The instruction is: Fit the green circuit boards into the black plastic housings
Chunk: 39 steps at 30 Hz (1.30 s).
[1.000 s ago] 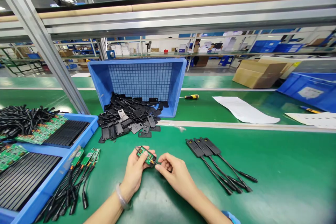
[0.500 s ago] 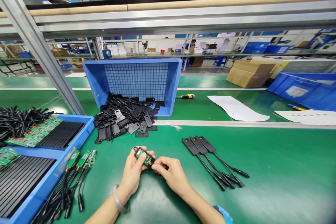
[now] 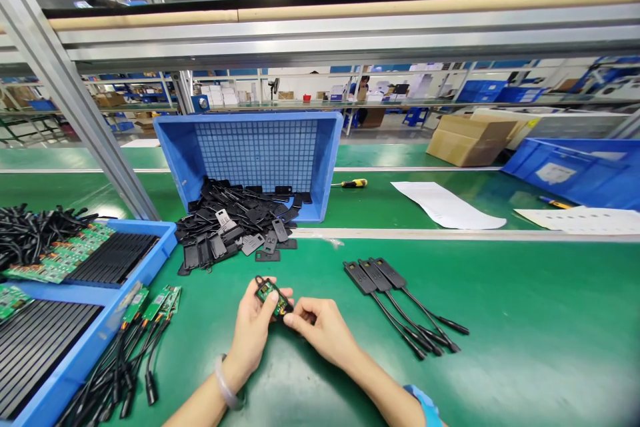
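Note:
My left hand [image 3: 253, 330] grips a small green circuit board [image 3: 269, 293] seated in a black plastic shell, held just above the green mat. My right hand [image 3: 320, 327] pinches the cable end of that same board, fingers pressed together against it. Both hands meet at the middle front of the bench. Three closed black cable units [image 3: 395, 297] lie side by side to the right of my hands. Bare boards with black cables [image 3: 145, 327] lie in a bunch to the left.
A tipped blue crate [image 3: 260, 147] spills black plastic shells [image 3: 235, 227] behind my hands. Blue trays [image 3: 90, 320] at the left hold green boards and black slotted inserts. A screwdriver [image 3: 350, 183], white paper sheets [image 3: 445, 203], a cardboard box [image 3: 470, 137] and another blue bin [image 3: 575, 170] lie farther back.
My hands stay together on the board while the black shell has come around it. The view has shifted slightly, so everything sits a little further left in the picture.

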### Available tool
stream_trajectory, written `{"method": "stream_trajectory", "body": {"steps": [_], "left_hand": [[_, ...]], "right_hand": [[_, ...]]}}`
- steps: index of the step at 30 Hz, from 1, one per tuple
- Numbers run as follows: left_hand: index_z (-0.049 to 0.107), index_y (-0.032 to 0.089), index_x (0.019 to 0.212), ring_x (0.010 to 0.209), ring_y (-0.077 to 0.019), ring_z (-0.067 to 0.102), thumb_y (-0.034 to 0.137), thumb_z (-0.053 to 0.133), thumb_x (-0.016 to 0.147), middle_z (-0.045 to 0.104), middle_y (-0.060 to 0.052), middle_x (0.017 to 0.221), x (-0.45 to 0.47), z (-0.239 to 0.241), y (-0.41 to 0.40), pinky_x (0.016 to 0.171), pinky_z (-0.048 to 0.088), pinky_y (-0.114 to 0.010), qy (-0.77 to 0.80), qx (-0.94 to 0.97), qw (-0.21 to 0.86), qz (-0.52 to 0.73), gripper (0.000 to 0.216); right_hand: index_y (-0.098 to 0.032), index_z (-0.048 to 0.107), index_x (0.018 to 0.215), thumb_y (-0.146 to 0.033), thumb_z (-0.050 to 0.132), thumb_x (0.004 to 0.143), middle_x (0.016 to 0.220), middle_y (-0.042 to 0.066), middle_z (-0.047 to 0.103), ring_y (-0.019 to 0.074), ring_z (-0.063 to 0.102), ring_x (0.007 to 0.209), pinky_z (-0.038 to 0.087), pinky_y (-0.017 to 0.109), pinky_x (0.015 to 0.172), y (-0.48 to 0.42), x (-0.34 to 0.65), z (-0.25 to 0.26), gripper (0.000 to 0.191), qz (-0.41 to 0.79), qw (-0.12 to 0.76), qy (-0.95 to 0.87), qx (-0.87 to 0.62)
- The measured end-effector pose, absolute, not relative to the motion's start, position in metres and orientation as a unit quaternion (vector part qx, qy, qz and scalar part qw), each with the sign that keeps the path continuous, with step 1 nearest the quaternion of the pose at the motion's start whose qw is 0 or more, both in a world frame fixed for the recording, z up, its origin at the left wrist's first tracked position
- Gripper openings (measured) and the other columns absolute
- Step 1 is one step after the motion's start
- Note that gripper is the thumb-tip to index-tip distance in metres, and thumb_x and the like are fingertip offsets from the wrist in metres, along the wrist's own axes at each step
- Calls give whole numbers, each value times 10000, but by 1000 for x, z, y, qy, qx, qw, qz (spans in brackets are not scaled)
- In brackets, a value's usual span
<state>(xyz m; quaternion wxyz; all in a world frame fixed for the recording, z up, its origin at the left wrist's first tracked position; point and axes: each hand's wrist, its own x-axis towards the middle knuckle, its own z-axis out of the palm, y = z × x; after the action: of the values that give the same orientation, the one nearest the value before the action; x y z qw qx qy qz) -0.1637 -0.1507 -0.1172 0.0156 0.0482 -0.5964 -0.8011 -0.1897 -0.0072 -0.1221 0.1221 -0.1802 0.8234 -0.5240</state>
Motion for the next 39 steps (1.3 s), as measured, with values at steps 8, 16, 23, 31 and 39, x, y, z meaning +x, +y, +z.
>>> {"method": "stream_trajectory", "body": {"steps": [8, 16, 23, 31, 39], "left_hand": [[481, 64, 998, 587, -95, 455, 419, 508, 810, 520, -45, 753, -167, -126, -156, 542, 401, -220, -747, -41, -87, -658, 403], [578, 110, 853, 621, -102, 482, 185, 425, 792, 613, -3, 706, -166, -128, -153, 616, 350, -220, -853, -85, -51, -513, 181], [565, 118, 849, 586, -108, 479, 187, 411, 788, 623, -5, 701, -167, -128, -153, 592, 343, -226, -852, -80, -65, -514, 180], [557, 116, 843, 556, -109, 483, 201, 411, 787, 624, -16, 703, -166, -128, -153, 557, 354, -222, -846, -74, -70, -523, 178], [564, 115, 859, 530, -100, 488, 201, 406, 785, 625, -7, 698, -166, -130, -153, 524, 352, -211, -847, -72, -78, -522, 194]], "right_hand": [[-177, 616, 886, -180, 518, 886, 750, -16, 562, 53, 513, 704, 391, 169, 677, 1, -194, -130, 98, -487, -154, 788, -344], [-159, 605, 907, -194, 510, 907, 781, 16, 540, 103, 438, 732, 303, 251, 653, 3, -200, -134, 100, -325, -300, 791, -422], [-155, 593, 869, -186, 536, 895, 794, -4, 570, 105, 443, 737, 267, 270, 661, 4, -201, -137, 69, -327, -287, 795, -422], [-156, 602, 884, -171, 539, 889, 793, -3, 586, 111, 459, 726, 241, 274, 654, 3, -201, -139, 65, -312, -301, 793, -428], [-159, 607, 880, -187, 535, 894, 811, -12, 596, 99, 481, 733, 257, 266, 670, 3, -204, -145, 79, -337, -288, 790, -425]]}}
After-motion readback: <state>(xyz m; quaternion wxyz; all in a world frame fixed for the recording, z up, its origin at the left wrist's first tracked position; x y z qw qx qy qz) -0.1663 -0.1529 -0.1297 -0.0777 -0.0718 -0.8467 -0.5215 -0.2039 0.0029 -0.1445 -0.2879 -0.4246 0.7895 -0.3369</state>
